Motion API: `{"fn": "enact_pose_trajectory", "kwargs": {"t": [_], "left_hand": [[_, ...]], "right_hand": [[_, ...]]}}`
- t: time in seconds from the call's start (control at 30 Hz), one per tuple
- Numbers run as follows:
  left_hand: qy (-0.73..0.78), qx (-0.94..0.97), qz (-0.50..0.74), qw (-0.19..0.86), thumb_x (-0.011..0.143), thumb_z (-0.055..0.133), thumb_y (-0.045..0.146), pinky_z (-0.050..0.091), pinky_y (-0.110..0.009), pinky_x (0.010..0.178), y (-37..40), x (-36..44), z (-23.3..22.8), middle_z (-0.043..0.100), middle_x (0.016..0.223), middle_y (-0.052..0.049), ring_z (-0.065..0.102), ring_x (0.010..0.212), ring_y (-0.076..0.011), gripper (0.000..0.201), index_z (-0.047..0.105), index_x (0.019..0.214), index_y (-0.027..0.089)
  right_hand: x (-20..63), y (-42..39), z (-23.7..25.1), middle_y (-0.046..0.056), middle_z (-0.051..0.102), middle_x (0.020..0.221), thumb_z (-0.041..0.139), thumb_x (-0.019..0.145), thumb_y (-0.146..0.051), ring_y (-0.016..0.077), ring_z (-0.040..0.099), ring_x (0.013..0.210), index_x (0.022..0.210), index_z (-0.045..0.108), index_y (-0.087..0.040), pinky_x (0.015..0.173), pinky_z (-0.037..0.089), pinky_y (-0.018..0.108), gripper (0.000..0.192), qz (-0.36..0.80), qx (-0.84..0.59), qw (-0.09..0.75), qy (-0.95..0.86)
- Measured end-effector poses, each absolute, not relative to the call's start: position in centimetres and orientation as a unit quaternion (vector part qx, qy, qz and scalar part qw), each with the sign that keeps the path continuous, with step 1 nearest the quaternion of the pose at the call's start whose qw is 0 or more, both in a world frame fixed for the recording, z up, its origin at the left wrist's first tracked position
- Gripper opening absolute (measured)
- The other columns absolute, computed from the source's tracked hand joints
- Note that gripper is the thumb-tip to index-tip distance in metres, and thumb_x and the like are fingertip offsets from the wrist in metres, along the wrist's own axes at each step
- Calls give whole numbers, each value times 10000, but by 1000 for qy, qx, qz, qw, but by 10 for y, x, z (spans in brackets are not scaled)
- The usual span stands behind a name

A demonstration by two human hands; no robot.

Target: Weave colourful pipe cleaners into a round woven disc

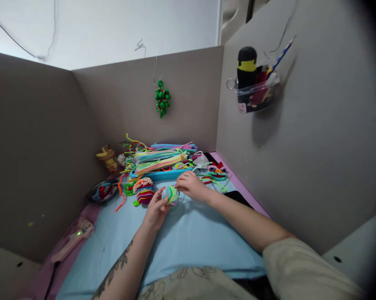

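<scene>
A small rounded piece wound from pastel green, yellow and lilac pipe cleaners [170, 195] is in my left hand [156, 210], thumb and fingers closed on its left side. My right hand [192, 186] is at the piece's upper right edge, fingers pinched together on what looks like a thin pale pipe cleaner; the fingers partly hide it. Just left of my left hand stands a striped, multicoloured pipe-cleaner piece [144, 192] with a peach curly top. Beside that sits a green pipe-cleaner figure [129, 189].
Bundles of pipe cleaners [159, 160] lie in a blue tray [166, 175] at the back. A dark bowl [94, 196] and a pink glue gun [75, 240] are at left. Coloured pieces [217, 171] lie at right. A clear container [256, 93] hangs on the right partition.
</scene>
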State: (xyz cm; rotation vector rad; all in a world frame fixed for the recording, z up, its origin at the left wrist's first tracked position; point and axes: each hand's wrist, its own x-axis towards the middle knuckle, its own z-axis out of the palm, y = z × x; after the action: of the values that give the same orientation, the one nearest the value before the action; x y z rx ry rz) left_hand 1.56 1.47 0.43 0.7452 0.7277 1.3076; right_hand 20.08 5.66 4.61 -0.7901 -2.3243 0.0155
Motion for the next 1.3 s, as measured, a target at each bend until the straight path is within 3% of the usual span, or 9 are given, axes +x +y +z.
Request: {"fn": "enact_pose_trajectory", "kwargs": {"t": [0.33,0.6,0.87,0.97,1.13,1.3], "left_hand": [[288,391,513,708,622,699,145,467,-262,631,8,14,7,579,1005,-56,570,771,-151,473,578,1075,210],[278,412,491,715,611,701,139,477,-279,599,2,15,13,584,951,-58,574,732,-167,474,594,1068,208],[267,427,484,716,628,690,135,484,-276,574,0,15,14,580,974,-67,571,734,-172,455,597,1068,202],[265,428,485,715,627,691,132,481,-274,592,1,14,13,586,966,-70,572,738,-172,462,594,1074,200],[273,426,487,712,621,697,132,486,-280,606,2,14,13,586,965,-65,575,743,-172,467,593,1072,204],[269,428,489,711,624,694,123,496,-279,600,1,14,13,577,964,-64,572,753,-171,475,583,1079,201]], "right_hand": [[210,66,51,66,624,969,594,790,-292,159,534,965,857,693,-199,900,391,338,151,184,-204,398,-875],[213,66,49,66,593,1074,619,760,-322,167,553,1007,889,688,-198,897,416,331,191,329,-219,376,-838],[214,66,51,78,548,1152,634,744,-301,188,501,1098,948,648,-188,942,370,357,233,337,-226,336,-850],[213,64,51,77,522,1148,664,713,-281,185,482,1100,933,628,-179,945,357,351,245,303,-243,360,-848],[210,60,54,17,531,854,708,650,-278,146,516,845,713,591,-156,798,411,293,180,246,-302,387,-836],[208,59,55,-17,507,714,682,656,-271,93,467,645,683,570,-142,608,390,220,172,345,-342,343,-804]]}}
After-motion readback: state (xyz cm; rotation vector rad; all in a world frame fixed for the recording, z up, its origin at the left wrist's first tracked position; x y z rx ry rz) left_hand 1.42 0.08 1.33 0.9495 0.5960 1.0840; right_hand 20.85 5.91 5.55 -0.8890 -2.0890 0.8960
